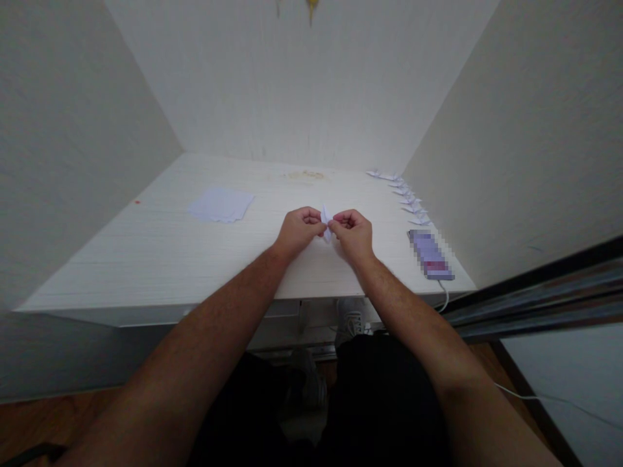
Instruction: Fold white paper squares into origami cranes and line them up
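Between my hands, just above the white desk (233, 259), is a small piece of folded white paper (326, 213) with a narrow pointed tip facing away from me. My left hand (300, 228) pinches its left side between thumb and fingers. From the right, my right hand (354, 235) grips it the same way, with both thumbs close together on the paper. The paper's lower part is largely covered by the fingertips. Along the desk's right side runs a row of several small folded paper figures (411, 202), white and pointed, perhaps cranes.
Flat white paper sheets (221, 204) lie in a loose stack on the left. A phone (431, 255), its screen blurred out, lies at the right with a white cable (444, 295) running over the desk's front edge. Walls enclose the desk at the back and both sides.
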Demonstrator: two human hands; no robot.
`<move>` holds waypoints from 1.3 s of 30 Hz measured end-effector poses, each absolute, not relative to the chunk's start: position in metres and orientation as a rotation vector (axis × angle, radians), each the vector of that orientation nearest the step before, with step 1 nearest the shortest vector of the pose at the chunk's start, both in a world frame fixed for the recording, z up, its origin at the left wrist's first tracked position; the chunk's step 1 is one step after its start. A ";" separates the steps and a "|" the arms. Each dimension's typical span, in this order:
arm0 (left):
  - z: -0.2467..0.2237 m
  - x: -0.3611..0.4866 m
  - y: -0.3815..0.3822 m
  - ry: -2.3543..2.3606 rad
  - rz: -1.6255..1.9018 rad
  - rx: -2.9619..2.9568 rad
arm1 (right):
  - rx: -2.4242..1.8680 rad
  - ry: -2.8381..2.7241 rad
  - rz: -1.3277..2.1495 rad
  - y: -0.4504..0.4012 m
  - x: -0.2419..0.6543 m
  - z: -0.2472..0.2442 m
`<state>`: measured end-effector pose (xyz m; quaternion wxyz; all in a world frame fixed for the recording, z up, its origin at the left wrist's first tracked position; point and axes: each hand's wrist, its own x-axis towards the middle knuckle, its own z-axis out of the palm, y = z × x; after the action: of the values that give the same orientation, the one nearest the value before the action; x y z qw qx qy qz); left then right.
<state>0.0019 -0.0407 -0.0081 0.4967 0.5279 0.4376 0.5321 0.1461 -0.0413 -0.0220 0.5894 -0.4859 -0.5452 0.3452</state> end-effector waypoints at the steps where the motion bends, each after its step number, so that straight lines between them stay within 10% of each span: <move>1: -0.008 0.002 -0.041 1.068 1.279 1.292 | -1.136 -1.272 0.792 -0.042 0.146 -0.022; 39: -0.007 0.003 -0.041 1.143 1.271 1.261 | -1.160 -1.583 0.271 -0.048 0.148 -0.025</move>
<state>0.0029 -0.0406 -0.0071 0.4871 0.5184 0.4700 0.5226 0.1479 -0.0479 -0.0248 0.5481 -0.4898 -0.6683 0.1142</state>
